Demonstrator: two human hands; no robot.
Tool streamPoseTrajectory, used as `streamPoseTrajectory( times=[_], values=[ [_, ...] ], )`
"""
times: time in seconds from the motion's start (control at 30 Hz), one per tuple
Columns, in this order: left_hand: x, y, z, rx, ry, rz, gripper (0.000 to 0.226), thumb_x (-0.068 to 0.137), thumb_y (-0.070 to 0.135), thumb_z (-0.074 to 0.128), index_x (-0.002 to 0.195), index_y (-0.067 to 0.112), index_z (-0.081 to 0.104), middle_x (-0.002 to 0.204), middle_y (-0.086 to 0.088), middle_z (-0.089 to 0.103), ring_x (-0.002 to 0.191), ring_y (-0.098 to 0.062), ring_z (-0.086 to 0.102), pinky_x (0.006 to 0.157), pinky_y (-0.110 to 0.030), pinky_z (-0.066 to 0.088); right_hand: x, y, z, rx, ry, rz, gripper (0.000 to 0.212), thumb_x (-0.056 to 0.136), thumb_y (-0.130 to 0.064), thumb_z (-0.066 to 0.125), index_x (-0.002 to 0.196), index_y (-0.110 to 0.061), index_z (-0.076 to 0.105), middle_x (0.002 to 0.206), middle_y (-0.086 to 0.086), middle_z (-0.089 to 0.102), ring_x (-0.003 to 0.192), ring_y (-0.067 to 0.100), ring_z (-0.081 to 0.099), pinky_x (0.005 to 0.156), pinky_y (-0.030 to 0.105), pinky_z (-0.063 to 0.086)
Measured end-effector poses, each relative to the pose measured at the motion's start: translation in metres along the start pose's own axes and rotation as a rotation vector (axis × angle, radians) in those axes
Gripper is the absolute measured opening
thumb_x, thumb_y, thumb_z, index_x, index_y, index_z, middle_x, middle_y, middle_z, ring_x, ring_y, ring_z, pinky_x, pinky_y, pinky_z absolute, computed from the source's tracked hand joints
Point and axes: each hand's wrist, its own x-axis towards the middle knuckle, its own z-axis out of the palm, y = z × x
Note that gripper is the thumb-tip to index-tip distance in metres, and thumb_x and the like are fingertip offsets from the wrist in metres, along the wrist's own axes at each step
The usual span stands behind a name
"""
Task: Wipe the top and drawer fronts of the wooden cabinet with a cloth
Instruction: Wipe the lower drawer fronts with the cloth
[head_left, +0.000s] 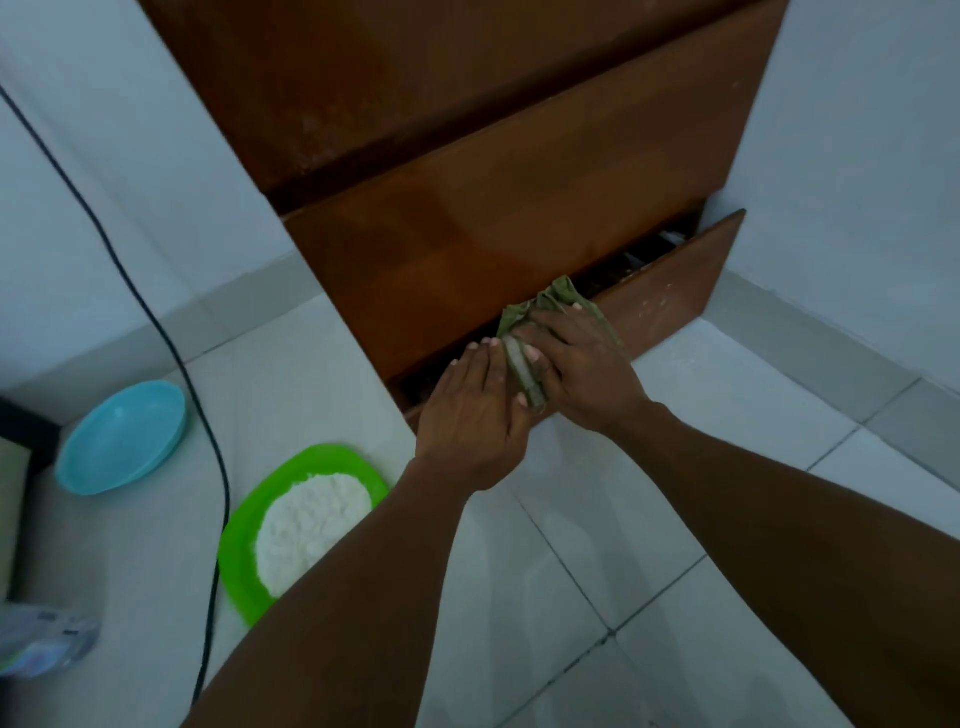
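Right grip (576, 364) clenched over bunched green cloth (558, 304) at top edge of ajar bottom wooden drawer front (670, 301). Left grip (472, 410) flat, released, just beside. Drawer front's long axis runs rightward from cloth; right grip nearer.
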Motion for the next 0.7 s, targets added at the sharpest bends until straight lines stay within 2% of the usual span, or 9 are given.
streamPoseTrajectory(
  times=[0.17, 0.33, 0.5, 0.6, 0.7],
  values=[
    [0.035, 0.014, 0.011, 0.008, -0.092, 0.031, 0.072, 0.102, 0.044, 0.028, 0.157, -0.002, 0.025, 0.161, -0.022, 0.034, 0.152, -0.034, 0.027, 0.124, -0.043, 0.022, 0.006, 0.054, -0.016, -0.042, 0.006, 0.102, 0.045, 0.107, -0.036, 0.031, 0.131, -0.017, 0.063, 0.138, 0.009, 0.059, 0.129, 0.031, 0.051, 0.114, 0.048, 0.033],
    [0.077, 0.033, 0.020, -0.066, -0.192, 0.064, 0.073, 0.102, 0.044, 0.028, 0.160, 0.001, 0.018, 0.166, -0.018, 0.024, 0.156, -0.030, 0.017, 0.127, -0.043, 0.018, 0.012, 0.092, -0.020, -0.051, 0.112, 0.189, 0.041, 0.107, -0.035, 0.035, 0.125, -0.015, 0.067, 0.134, 0.009, 0.061, 0.123, 0.032, 0.054, 0.110, 0.048, 0.038],
    [0.110, 0.050, 0.029, -0.048, -0.177, 0.163, 0.067, 0.105, 0.038, 0.035, 0.158, -0.001, 0.024, 0.164, -0.019, 0.030, 0.154, -0.032, 0.024, 0.123, -0.036, 0.015, 0.019, 0.124, -0.022, -0.024, 0.240, 0.262, 0.043, 0.106, -0.034, 0.037, 0.117, -0.010, 0.071, 0.127, 0.012, 0.064, 0.117, 0.032, 0.058, 0.105, 0.047, 0.042],
    [0.123, 0.055, 0.037, -0.041, -0.116, 0.213, 0.067, 0.102, 0.037, 0.036, 0.154, -0.005, 0.033, 0.157, -0.023, 0.041, 0.148, -0.036, 0.036, 0.120, -0.040, 0.025, 0.024, 0.150, -0.027, -0.045, 0.329, 0.277, 0.040, 0.106, -0.030, 0.040, 0.114, -0.008, 0.072, 0.122, 0.012, 0.067, 0.113, 0.032, 0.061, 0.102, 0.045, 0.045],
    [0.134, 0.055, 0.045, 0.014, -0.077, 0.291, 0.064, 0.102, 0.035, 0.037, 0.150, -0.007, 0.040, 0.152, -0.026, 0.047, 0.143, -0.039, 0.043, 0.120, -0.047, 0.033, 0.026, 0.173, -0.031, -0.026, 0.339, 0.317, 0.040, 0.106, -0.029, 0.040, 0.119, -0.007, 0.070, 0.124, 0.013, 0.065, 0.117, 0.030, 0.058, 0.104, 0.046, 0.044]
  ],
)
